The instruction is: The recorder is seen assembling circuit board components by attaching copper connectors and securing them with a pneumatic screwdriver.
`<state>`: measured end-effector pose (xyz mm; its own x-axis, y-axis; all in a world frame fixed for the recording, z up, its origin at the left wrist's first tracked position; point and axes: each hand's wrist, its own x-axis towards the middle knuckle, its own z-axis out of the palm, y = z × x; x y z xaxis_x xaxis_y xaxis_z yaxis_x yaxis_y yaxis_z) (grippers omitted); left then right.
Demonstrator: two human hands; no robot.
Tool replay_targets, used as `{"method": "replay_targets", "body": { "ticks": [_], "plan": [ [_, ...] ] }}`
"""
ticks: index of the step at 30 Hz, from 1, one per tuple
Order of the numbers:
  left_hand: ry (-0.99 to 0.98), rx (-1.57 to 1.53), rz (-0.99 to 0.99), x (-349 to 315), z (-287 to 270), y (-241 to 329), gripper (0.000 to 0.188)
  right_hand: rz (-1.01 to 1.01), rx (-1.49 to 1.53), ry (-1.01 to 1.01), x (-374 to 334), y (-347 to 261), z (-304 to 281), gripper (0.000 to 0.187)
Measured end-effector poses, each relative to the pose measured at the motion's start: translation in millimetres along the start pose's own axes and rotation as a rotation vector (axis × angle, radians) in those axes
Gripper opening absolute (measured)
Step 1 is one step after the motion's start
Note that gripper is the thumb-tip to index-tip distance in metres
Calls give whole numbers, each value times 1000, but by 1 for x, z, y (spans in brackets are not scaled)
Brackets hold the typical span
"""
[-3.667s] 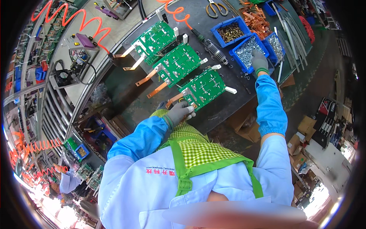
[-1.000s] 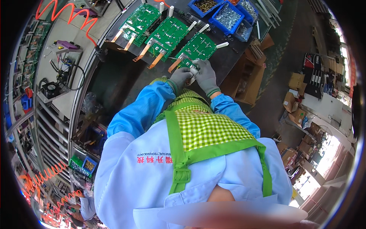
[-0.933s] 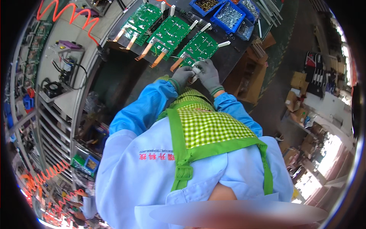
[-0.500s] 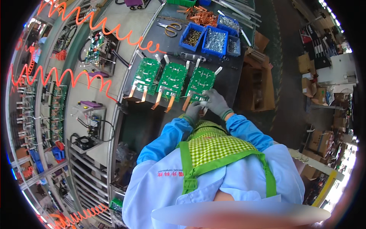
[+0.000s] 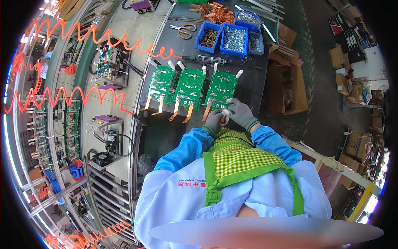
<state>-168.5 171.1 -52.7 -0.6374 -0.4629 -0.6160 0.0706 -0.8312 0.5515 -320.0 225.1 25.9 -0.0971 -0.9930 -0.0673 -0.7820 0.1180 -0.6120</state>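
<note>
Three green circuit boards lie in a row along the near edge of the dark workbench: a left board (image 5: 161,82), a middle board (image 5: 189,86) and a right board (image 5: 222,86). White tabs stick out at their far ends and copper strips at their near ends. Both my hands wear grey gloves and meet at the right board's near right corner. My left hand (image 5: 214,120) has its fingers closed around the copper strip (image 5: 224,120) there, which is mostly covered. My right hand (image 5: 242,113) touches the same spot with fingers bent together; what they pinch is hidden.
Beyond the boards lies a power screwdriver (image 5: 207,59) on an orange coiled hose (image 5: 143,50). Blue bins of brass hardware (image 5: 209,38) and silver hardware (image 5: 234,40) stand behind, near scissors (image 5: 183,31) and copper pieces (image 5: 219,13). A cardboard box (image 5: 288,89) sits right of the bench.
The whole view has shifted slightly. My hands stay at the right board's near right corner, with only a small shift of the fingers. The boards remain in their row.
</note>
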Motion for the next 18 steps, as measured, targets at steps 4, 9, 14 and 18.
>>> {"method": "replay_targets", "body": {
  "ticks": [4,9,14,18],
  "plan": [
    [4,-125,-74,-19,11,16,23,-148,111,132,-12,12,-13,22],
    [-6,46,-271,-54,2,35,45,-15,66,464,1,67,-58,20],
    [110,257,-129,-129,-9,72,43,-30,73,558,37,134,-96,16],
    [385,235,273,-163,-5,146,37,-61,107,381,84,127,-120,24]
  ]
}}
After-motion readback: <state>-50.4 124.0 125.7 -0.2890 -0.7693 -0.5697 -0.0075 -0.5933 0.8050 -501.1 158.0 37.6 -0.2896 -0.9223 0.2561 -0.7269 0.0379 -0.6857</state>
